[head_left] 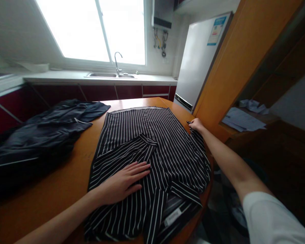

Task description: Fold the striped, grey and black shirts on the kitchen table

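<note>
A black shirt with white stripes (152, 125) lies spread on the wooden table, its collar and white label towards me and its hem at the far side. One sleeve is folded across the front, its cuff near the button line. My left hand (128, 181) rests flat on that sleeve with fingers stretched out. At the shirt's right edge, my right hand (197, 125) is closed on the cuff end of the other sleeve, whose cloth runs down along the table's edge. A small bit of the cuff sticks out beyond my fingers.
Dark garments (45, 128) lie heaped on the left of the wooden table (83, 159). Beyond it are a counter with a sink (104, 75) and a faucet (117, 62). A fridge (200, 54) stands back right, and a shelf with papers (241, 120) is on the right.
</note>
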Tool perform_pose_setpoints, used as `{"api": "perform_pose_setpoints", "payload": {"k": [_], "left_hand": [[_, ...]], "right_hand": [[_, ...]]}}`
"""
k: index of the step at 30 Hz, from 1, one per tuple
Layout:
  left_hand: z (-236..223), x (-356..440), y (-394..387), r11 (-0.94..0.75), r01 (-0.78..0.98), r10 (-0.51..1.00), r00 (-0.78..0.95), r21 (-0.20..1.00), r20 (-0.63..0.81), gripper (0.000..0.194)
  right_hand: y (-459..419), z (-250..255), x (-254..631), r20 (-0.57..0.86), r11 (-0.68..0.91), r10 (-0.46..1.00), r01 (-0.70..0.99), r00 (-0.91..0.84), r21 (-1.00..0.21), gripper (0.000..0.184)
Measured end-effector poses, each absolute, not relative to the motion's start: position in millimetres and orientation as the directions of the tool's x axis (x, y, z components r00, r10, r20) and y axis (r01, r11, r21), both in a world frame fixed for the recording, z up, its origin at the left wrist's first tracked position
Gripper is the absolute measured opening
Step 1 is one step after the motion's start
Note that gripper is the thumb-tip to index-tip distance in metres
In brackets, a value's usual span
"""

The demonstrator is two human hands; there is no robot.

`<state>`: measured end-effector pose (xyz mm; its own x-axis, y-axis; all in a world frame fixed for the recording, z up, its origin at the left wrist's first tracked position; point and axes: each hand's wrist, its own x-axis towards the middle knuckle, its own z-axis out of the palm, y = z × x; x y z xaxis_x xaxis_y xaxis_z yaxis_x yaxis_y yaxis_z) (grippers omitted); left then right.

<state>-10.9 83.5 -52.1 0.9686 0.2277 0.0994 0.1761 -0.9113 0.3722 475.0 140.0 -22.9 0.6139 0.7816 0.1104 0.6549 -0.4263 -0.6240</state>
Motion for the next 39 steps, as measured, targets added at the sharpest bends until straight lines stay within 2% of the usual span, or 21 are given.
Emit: {"api": "perform_pose_setpoints", "payload": {"k": [3, 6, 9, 15, 20, 22, 23, 25, 27, 29, 31, 33, 36, 39], "left_hand": [[-54, -11, 84, -0.907, 0.161, 0.223, 0.967, 0.389, 0.120, 0.055], [-56, -11, 84, -0.902, 0.154, 0.226, 0.965, 0.403, 0.137, 0.054], [-56, -10, 84, -0.897, 0.159, 0.234, 0.962, 0.412, 0.139, 0.053], [-54, -9, 83, -0.903, 0.175, 0.231, 0.968, 0.394, 0.101, 0.054], [-54, -9, 82, -0.903, 0.180, 0.235, 0.967, 0.390, 0.098, 0.054], [-55, -10, 82, -0.906, 0.177, 0.229, 0.969, 0.386, 0.093, 0.054], [-55, -10, 83, -0.906, 0.173, 0.225, 0.970, 0.385, 0.093, 0.054], [-55, -10, 83, -0.908, 0.166, 0.218, 0.971, 0.386, 0.095, 0.055], [-55, -10, 83, -0.909, 0.162, 0.214, 0.972, 0.384, 0.096, 0.055], [-55, -9, 83, -0.913, 0.157, 0.207, 0.973, 0.377, 0.097, 0.055], [-55, -9, 83, -0.915, 0.151, 0.202, 0.974, 0.374, 0.099, 0.055], [-55, -9, 83, -0.912, 0.139, 0.197, 0.974, 0.385, 0.116, 0.056], [-55, -9, 83, -0.908, 0.131, 0.200, 0.970, 0.397, 0.139, 0.055], [-55, -9, 82, -0.911, 0.139, 0.207, 0.969, 0.389, 0.138, 0.055]], "right_hand": [[125, -5, 484, 0.122, -0.314, 0.811, 0.602, 0.572, -0.734, 0.020], [101, 11, 498, 0.111, -0.156, 0.852, 0.451, 0.512, -0.879, 0.031], [79, 13, 508, 0.078, -0.097, 0.872, 0.326, 0.484, -0.940, 0.038], [77, -20, 498, 0.058, -0.292, 0.764, 0.425, 0.642, -0.857, 0.027], [85, -39, 477, 0.153, -0.313, 0.750, 0.549, 0.643, -0.775, 0.026], [80, -40, 465, 0.201, -0.299, 0.787, 0.646, 0.583, -0.702, 0.031], [76, -40, 459, 0.227, -0.292, 0.821, 0.727, 0.524, -0.622, 0.035], [66, -41, 446, 0.237, -0.271, 0.897, 0.889, 0.372, -0.370, 0.047], [58, -42, 436, 0.187, -0.266, 0.940, 0.957, 0.285, -0.118, 0.053], [55, -43, 432, 0.151, -0.323, 0.934, 0.946, 0.323, -0.024, 0.047], [58, -42, 433, 0.143, -0.400, 0.904, 0.915, 0.403, -0.052, 0.038], [65, -40, 438, 0.119, -0.455, 0.871, 0.875, 0.476, -0.164, 0.028], [75, -32, 446, 0.086, -0.464, 0.851, 0.819, 0.517, -0.337, 0.019], [85, -15, 451, 0.114, -0.452, 0.840, 0.801, 0.530, -0.394, 0.016]]}}
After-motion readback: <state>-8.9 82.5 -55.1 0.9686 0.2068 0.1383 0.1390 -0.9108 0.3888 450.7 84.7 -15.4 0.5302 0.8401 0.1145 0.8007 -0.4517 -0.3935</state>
